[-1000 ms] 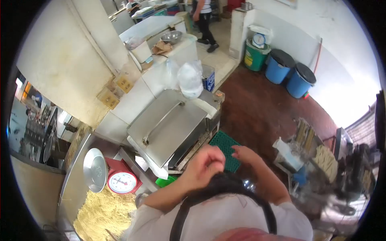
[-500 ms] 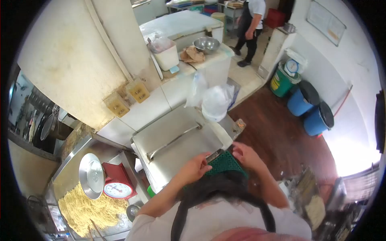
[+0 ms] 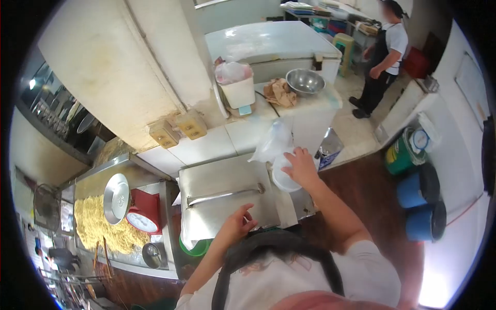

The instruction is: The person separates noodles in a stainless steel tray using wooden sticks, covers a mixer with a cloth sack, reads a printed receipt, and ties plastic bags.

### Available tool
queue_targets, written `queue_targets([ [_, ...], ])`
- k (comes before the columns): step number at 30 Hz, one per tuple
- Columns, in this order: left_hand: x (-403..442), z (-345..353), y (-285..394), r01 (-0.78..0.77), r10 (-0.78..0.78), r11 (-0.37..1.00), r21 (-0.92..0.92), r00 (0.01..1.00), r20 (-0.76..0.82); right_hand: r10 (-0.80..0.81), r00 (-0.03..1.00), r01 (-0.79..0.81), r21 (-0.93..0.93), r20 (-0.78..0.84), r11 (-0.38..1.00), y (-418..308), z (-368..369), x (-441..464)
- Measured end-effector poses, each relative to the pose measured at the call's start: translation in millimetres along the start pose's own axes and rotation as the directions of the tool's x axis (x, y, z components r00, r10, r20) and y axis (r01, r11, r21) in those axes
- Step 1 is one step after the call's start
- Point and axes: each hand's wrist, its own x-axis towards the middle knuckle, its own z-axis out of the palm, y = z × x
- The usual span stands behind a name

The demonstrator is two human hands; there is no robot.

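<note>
My right hand (image 3: 302, 168) reaches forward with fingers curved over the top of a round white plastic tub (image 3: 285, 180). A clear plastic bag (image 3: 274, 142) stands just left of the tub. My left hand (image 3: 238, 226) hovers over the near edge of a stainless steel lid (image 3: 222, 181). Its fingers are apart and nothing is in them. A bar handle (image 3: 227, 195) runs across the lid.
To the left, a red dial scale (image 3: 143, 209) stands beside yellow noodles (image 3: 106, 227) in a metal tray. A steel bowl (image 3: 305, 81) and brown paper (image 3: 280, 93) rest on the ledge ahead. Another person (image 3: 385, 57) stands at back right. Blue bins (image 3: 413, 188) line the right wall.
Both hands have left a green perforated item at my waist. My right hand moved forward onto the white tub; my left shifted to the steel lid. The camera view has turned.
</note>
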Motion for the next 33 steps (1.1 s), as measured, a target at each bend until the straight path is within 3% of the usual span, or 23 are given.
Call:
queue_targets([
  [5,13,-7,-8,-0.005,0.005,0.999,0.032,1.0,-0.006,0.017,0.981,-0.006,0.058,-0.191,0.998,24,15,-9],
  [8,19,-21,-21,-0.053,0.053,0.995,0.087,0.999,0.002,0.087,0.986,-0.074,0.097,-0.143,0.993,31,22,-11],
  [10,22,-36,-28,-0.078,0.076,0.993,0.092,0.997,0.018,0.035,0.984,-0.024,0.068,-0.176,0.997,28,22,-9],
  [14,27,-61,-40,-0.039,0.037,0.995,0.094,0.999,0.03,-0.029,0.991,0.037,0.062,-0.129,0.997,-19,-30,4],
  [17,34,-61,-49,-0.155,0.156,0.987,0.029,0.987,-0.04,-0.095,0.994,0.1,0.088,-0.055,0.991,-78,-89,9],
  [20,44,-51,-53,-0.294,0.288,0.954,-0.059,0.953,-0.091,-0.214,0.976,0.215,0.156,-0.022,0.964,-123,-95,11],
  [23,52,-51,-54,-0.082,0.079,0.996,0.03,0.992,0.093,-0.256,0.966,0.244,0.258,0.013,0.935,-157,-61,6],
  [26,59,-54,-77,-0.201,0.198,0.98,0.004,0.97,0.138,-0.24,0.968,0.202,0.363,0.065,0.91,-164,-20,-3],
  [30,43,-55,-98,0.092,-0.113,0.986,0.137,0.981,0.155,-0.226,0.958,0.055,0.661,0.176,0.749,-157,-41,-7],
  [32,52,-51,-127,0.114,-0.136,0.973,0.201,0.986,0.101,-0.083,0.996,0.078,0.652,-0.023,0.754,-131,-29,-19],
  [33,49,-53,-118,0.05,-0.056,0.992,0.119,0.997,0.049,-0.017,0.993,0.088,0.647,-0.115,0.758,-118,-19,-27],
])
